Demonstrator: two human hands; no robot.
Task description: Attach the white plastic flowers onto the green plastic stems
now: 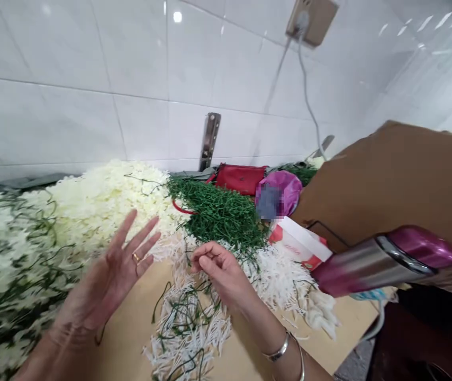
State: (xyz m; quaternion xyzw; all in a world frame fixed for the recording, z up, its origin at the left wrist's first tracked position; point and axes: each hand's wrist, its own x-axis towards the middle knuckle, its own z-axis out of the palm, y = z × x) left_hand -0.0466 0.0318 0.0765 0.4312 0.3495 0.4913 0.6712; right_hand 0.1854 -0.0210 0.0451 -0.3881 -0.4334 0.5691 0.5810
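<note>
My left hand [120, 264] hovers over the wooden table [130, 328] with its fingers stretched out and spread, a ring on one finger, and nothing in it. My right hand [220, 267] is curled with the fingertips pinched together just above a scatter of white plastic pieces [190, 328] mixed with green stems; what it pinches is too small to name. A pile of green stems [218, 211] lies just behind the right hand. A big heap of cream-white artificial petals [102, 201] lies behind the left hand.
A pink and silver flask [385, 259] lies at the right in front of a brown cardboard box [388, 180]. A red pouch [240, 177], a purple bag [283, 190] and a small red-and-white box [299, 241] sit near the tiled wall. More white flowers cover the left side.
</note>
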